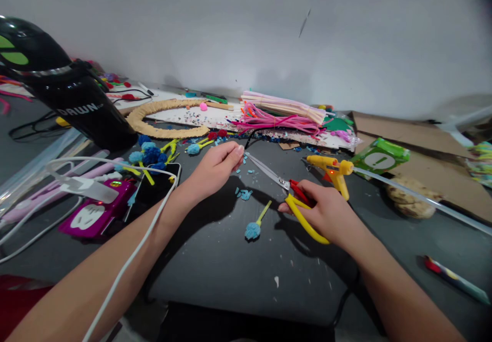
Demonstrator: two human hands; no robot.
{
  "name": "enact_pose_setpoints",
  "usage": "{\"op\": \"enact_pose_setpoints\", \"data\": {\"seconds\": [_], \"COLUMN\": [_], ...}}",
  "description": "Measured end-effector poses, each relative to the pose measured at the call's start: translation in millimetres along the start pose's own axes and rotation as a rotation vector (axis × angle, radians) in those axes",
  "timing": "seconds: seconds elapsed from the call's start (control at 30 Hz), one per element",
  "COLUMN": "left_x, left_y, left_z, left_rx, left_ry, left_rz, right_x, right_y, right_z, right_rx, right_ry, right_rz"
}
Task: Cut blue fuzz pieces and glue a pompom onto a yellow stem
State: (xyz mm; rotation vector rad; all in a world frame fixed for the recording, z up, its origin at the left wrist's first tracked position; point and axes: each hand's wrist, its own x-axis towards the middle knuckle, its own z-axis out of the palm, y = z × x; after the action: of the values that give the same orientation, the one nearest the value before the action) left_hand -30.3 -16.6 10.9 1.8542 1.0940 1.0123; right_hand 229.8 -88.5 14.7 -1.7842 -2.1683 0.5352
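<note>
My right hand grips a pair of scissors with red and yellow handles. The blades look closed or nearly so, and their tips point at my left hand. That hand is closed in a pinch; whatever lies between its fingers is hidden. Below the blades are small light-blue scraps on the grey table. Nearer to me lies a light-blue pom-pom flower with a pale yellow-green stem.
A yellow glue gun with a long clear stick lies right of the scissors. Pink pipe cleaners lie at the back beside a tan ring. On the left are a black bottle, blue flowers, a purple power bank and a white cable.
</note>
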Motion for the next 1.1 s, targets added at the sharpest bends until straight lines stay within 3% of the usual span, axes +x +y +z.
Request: {"op": "enact_pose_setpoints", "data": {"seconds": [0.47, 1.1], "left_x": [-0.8, -0.2], "left_y": [1.5, 1.0], "left_z": [-0.1, -0.1], "left_rx": [-0.011, 0.016], "left_ry": [-0.005, 0.0], "left_rz": [-0.013, -0.011], "right_x": [0.1, 0.7], "right_y": [1.7, 1.9], "right_z": [1.9, 1.4], "right_rx": [-0.06, -0.019], "right_ry": [-0.005, -0.026], "right_rz": [0.067, -0.002]}}
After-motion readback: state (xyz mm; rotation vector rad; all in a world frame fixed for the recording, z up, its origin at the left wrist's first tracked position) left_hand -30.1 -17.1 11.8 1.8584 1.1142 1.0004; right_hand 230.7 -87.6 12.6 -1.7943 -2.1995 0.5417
